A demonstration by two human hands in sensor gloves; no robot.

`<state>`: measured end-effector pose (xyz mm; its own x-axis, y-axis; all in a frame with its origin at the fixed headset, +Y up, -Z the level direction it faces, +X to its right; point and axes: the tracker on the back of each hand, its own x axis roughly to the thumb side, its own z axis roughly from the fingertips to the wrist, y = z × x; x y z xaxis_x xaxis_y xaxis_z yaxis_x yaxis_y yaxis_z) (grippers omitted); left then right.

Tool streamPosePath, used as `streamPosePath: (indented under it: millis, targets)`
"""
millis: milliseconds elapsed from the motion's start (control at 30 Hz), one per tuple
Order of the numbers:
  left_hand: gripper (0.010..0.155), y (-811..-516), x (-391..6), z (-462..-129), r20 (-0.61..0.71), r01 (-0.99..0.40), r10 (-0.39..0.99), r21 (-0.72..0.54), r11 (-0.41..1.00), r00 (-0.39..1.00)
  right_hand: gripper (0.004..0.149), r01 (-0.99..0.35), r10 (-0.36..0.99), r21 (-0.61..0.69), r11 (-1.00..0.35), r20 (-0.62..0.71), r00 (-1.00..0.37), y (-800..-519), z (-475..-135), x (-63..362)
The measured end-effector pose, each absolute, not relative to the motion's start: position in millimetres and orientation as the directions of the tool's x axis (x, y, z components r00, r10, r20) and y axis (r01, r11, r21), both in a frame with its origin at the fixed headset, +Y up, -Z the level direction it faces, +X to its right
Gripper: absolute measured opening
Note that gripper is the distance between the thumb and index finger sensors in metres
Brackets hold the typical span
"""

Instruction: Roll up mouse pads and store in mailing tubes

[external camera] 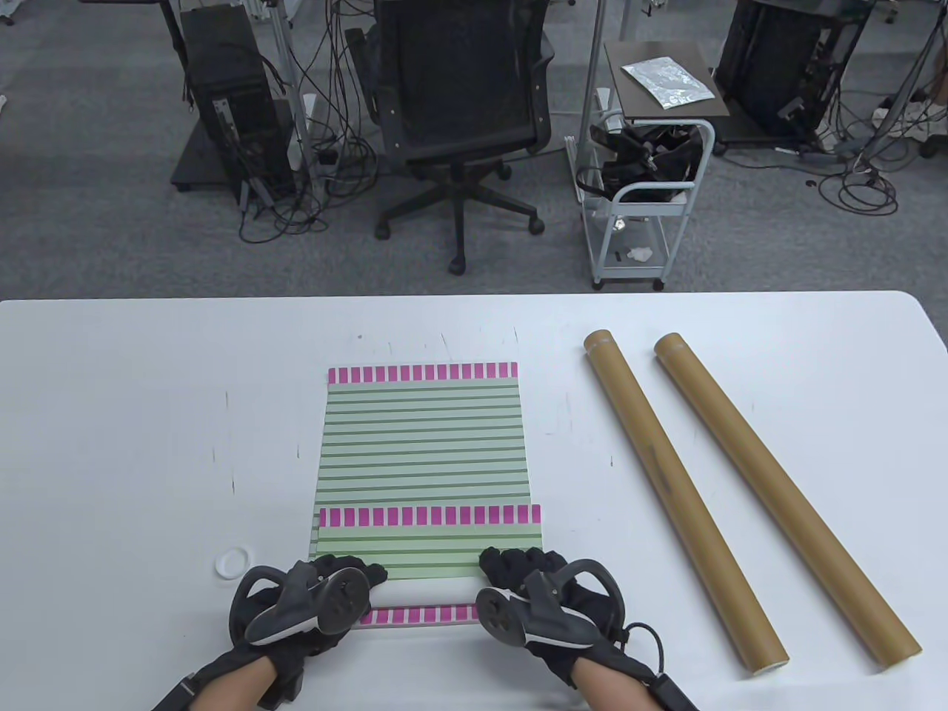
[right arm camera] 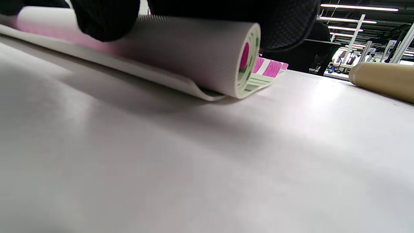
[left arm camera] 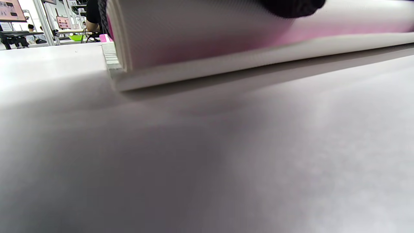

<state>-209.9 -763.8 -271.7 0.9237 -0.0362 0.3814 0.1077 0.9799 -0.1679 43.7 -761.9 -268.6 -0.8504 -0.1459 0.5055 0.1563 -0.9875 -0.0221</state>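
Observation:
Two green-striped mouse pads with pink-checked ends lie stacked in mid-table. The lower pad (external camera: 422, 437) lies flat. The upper pad (external camera: 429, 544) has its near end curled into a grey-backed roll (external camera: 422, 591). My left hand (external camera: 355, 581) grips the roll's left end and my right hand (external camera: 511, 570) grips its right end, fingers curled over the top. The roll shows in the left wrist view (left arm camera: 226, 35) and the right wrist view (right arm camera: 194, 51), with gloved fingers (right arm camera: 103, 19) on it. Two brown mailing tubes (external camera: 678, 489) (external camera: 778, 489) lie side by side on the right.
A white ring-shaped cap (external camera: 234, 561) lies on the table left of my left hand. The near tube's end (right arm camera: 381, 81) shows at the right of the right wrist view. An office chair (external camera: 459, 111) and a cart (external camera: 644, 192) stand beyond the table's far edge.

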Motion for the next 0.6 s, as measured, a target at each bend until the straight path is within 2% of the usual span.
streamPosePath:
  millis: [100,300,433,533,600]
  targets:
    - [0.055,-759.6,-207.9,-270.3,0.412,0.151,-0.084,-0.132,0.980,0.907,0.063,0.167,-0.144,-0.003,-0.986,0.516,-0.844,-760.2,-269.3,42.2]
    - [0.053,-753.0,-203.4,-264.3,0.473,0.167,-0.061,-0.186,0.968,0.879,0.059,0.136,-0.071,0.073,-0.988,0.567,-0.821,-755.7,-265.3,42.4]
    - [0.052,-753.4,-200.1,-262.8,0.474,0.215,-0.120,-0.150,0.965,0.872,0.059,0.137,-0.064,0.087,-0.987,0.565,-0.822,-755.0,-266.7,42.7]
    - [0.049,-755.1,-203.4,-265.7,0.438,0.157,-0.068,-0.169,0.973,0.896,0.060,0.104,-0.080,0.013,-0.994,0.554,-0.829,-750.3,-263.7,44.2]
    - [0.049,-755.9,-204.0,-267.4,0.419,0.153,-0.074,-0.158,0.975,0.905,0.055,0.092,-0.092,-0.028,-0.995,0.546,-0.833,-746.7,-263.4,41.6]
